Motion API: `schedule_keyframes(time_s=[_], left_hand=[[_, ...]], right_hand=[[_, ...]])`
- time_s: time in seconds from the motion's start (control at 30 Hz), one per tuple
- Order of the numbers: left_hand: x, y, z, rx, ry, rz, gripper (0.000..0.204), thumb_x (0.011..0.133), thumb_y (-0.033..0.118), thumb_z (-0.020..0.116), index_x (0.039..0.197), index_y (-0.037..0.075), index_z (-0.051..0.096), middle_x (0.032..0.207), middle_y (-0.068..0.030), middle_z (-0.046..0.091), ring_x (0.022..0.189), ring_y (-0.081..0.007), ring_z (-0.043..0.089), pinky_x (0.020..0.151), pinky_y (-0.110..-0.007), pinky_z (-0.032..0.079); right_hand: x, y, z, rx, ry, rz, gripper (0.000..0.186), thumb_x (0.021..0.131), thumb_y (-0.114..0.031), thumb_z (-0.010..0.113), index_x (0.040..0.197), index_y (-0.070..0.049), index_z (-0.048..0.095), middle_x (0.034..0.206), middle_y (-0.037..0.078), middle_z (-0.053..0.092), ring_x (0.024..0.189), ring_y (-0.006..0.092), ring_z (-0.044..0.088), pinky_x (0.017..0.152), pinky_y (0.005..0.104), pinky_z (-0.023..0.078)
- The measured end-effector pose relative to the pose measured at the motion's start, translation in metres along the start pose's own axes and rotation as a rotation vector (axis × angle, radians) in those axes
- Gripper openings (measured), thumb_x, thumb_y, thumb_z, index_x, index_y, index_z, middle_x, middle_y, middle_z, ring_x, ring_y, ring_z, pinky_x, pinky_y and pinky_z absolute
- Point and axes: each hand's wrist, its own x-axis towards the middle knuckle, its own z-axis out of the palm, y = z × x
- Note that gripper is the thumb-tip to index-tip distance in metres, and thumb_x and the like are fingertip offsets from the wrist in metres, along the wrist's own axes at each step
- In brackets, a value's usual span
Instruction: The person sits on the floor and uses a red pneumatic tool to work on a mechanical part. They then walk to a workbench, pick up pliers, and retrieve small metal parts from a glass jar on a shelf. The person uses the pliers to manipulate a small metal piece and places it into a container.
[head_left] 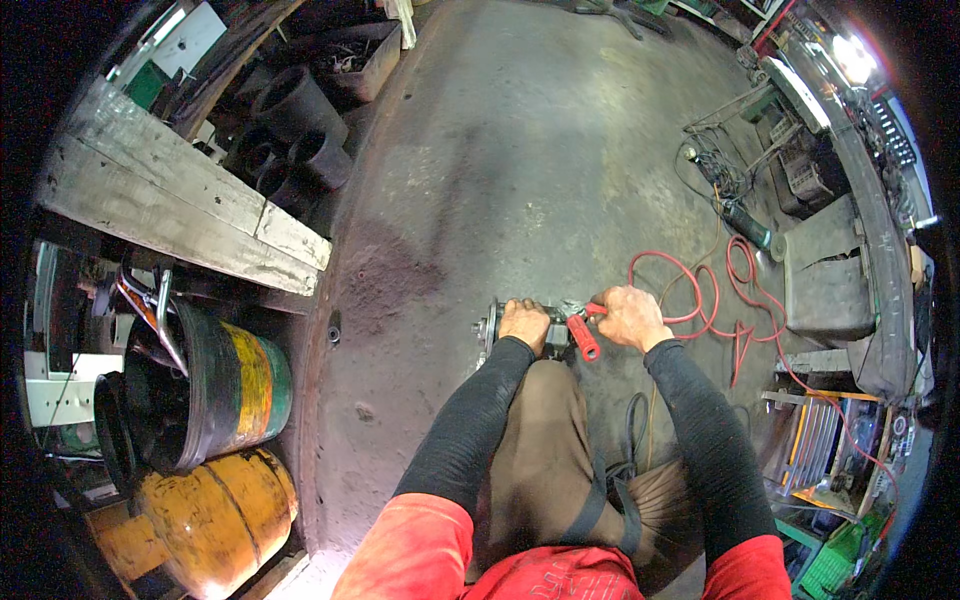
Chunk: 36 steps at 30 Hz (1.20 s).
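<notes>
My left hand (525, 325) is closed over a dark metal assembly (484, 327) low in front of my knee, its fingers hiding most of the part. Just to the right, my right hand (632, 317) grips a red-handled tool that looks like a cable clamp (583, 340). One thick red handle of it points down and toward me; its jaw end, near the metal assembly, is too small to make out. From beside my right hand a red cable (668, 258) runs off in loops over the floor.
Left stand a dark bucket with yellow and green bands (240, 390), an orange gas cylinder (220, 515) and a thick timber beam (190, 200). Dark pipe pieces (300, 105) lie behind. Rightward are a grey box (828, 295), a green cylindrical power tool (745, 225) and a rack (825, 450).
</notes>
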Motion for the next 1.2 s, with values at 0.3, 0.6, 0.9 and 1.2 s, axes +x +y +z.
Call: schedule_keyframes(time_s=[0.3,0.6,0.9,1.2], left_hand=[[-0.0003,0.0020,-0.0045,0.006,0.004,0.032,0.036,0.076,0.010,0.070,0.109,-0.003,0.070,0.110,-0.0198,0.070,0.107,-0.0323,0.067,0.094,-0.044,0.046],[-0.0034,0.0015,-0.0066,0.027,-0.005,0.025,0.039,0.076,0.013,0.073,0.112,-0.003,0.072,0.112,-0.0183,0.071,0.109,-0.0318,0.067,0.095,-0.043,0.045],[-0.0005,0.0017,-0.0071,0.001,-0.025,0.009,0.041,0.074,0.013,0.074,0.112,-0.003,0.072,0.113,-0.0184,0.070,0.113,-0.0322,0.065,0.097,-0.044,0.044],[-0.0015,0.0017,-0.0068,0.016,-0.007,0.023,0.039,0.074,0.011,0.073,0.110,-0.002,0.072,0.110,-0.0182,0.070,0.110,-0.0320,0.066,0.096,-0.043,0.043]], right_hand=[[0.0029,0.0069,0.0055,-0.018,0.033,-0.037,0.032,0.080,-0.025,0.071,0.109,-0.014,0.079,0.095,0.019,0.075,0.094,0.0371,0.072,0.085,0.0468,0.056],[0.0007,0.0017,0.0022,-0.016,0.016,-0.036,0.031,0.078,-0.026,0.065,0.103,-0.014,0.079,0.099,0.020,0.075,0.096,0.0372,0.072,0.085,0.0485,0.057],[0.0021,0.0059,0.0046,-0.007,0.020,-0.050,0.032,0.078,-0.027,0.066,0.103,-0.013,0.079,0.097,0.020,0.075,0.094,0.0378,0.073,0.084,0.0482,0.058],[0.0029,0.0057,0.0035,-0.014,0.021,-0.050,0.033,0.077,-0.024,0.072,0.107,-0.012,0.079,0.097,0.019,0.075,0.095,0.0371,0.072,0.084,0.0472,0.056]])
